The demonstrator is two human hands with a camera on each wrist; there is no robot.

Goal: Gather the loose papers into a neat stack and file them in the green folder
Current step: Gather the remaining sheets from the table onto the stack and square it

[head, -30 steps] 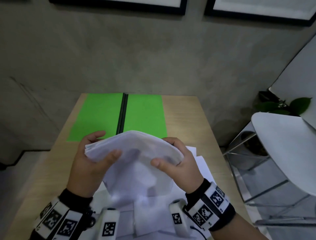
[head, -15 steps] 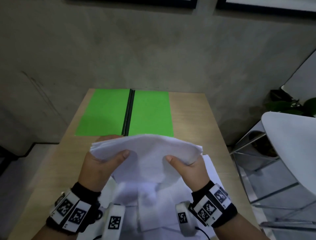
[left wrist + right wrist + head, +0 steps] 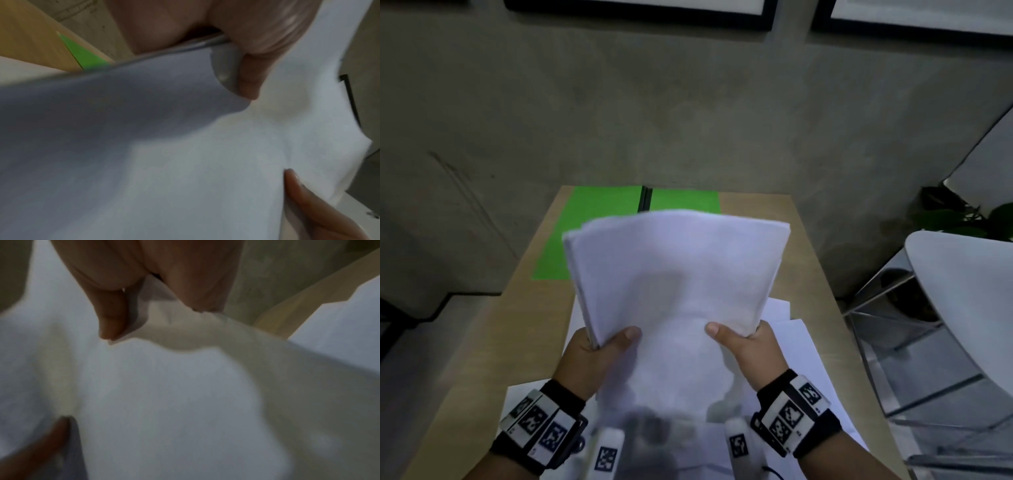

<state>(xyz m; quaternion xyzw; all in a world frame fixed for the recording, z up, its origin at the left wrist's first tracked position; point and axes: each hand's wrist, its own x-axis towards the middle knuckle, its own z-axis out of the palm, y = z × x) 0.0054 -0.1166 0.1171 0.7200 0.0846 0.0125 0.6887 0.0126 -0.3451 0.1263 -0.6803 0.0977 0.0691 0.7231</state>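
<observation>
I hold a thick stack of white papers upright above the table, its flat face towards me. My left hand grips the stack's lower left edge, thumb on the front. My right hand grips the lower right edge the same way. Both wrist views are filled with the white stack and a thumb pressed on it. The green folder lies open on the far end of the wooden table, partly hidden behind the stack; its black spine shows above the papers.
More loose white sheets lie on the table under and right of my hands. A white chair with a metal frame stands to the right, a potted plant behind it. A concrete wall rises just past the table's far edge.
The stack was bent into an arch between my hands; now it stands straightened and raised, its face turned towards me, and my hands have slid to its lower edges.
</observation>
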